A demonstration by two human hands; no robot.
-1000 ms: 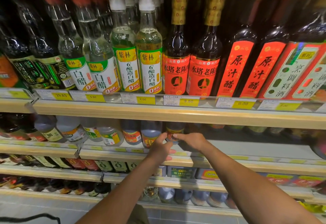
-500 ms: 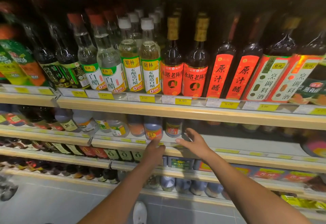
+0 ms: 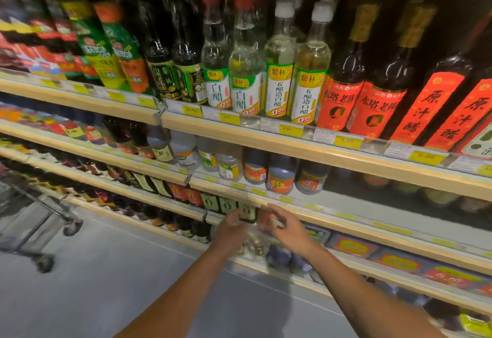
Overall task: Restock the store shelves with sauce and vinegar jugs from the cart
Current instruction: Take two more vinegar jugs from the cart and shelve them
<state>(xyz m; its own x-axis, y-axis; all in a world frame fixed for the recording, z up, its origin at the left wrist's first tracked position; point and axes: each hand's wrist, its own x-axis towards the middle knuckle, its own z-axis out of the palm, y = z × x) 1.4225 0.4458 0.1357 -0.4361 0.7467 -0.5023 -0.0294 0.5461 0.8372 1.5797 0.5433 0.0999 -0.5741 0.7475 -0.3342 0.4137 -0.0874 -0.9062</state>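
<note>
Three dark vinegar jugs with orange labels [image 3: 282,176] stand at the front of the second shelf [image 3: 346,212], with pale jugs to their left. Both hands hover close together below that shelf's front edge, in front of the third shelf's bottles. My left hand [image 3: 231,228] holds nothing and its fingers are loosely curled. My right hand [image 3: 286,227] is also empty, with relaxed fingers pointing left. The hands are blurred. A metal cart [image 3: 40,204] shows at the left edge, its load out of sight.
The top shelf [image 3: 292,142] carries tall vinegar and sauce bottles behind yellow price tags. To the right of the dark jugs, the second shelf has a gap. Lower shelves hold small dark bottles and flat packs. Grey floor [image 3: 119,284] lies between me and the cart.
Both hands have let go of the dark jug on the second shelf and drawn back and down. The view has swung left, bringing the cart into sight.
</note>
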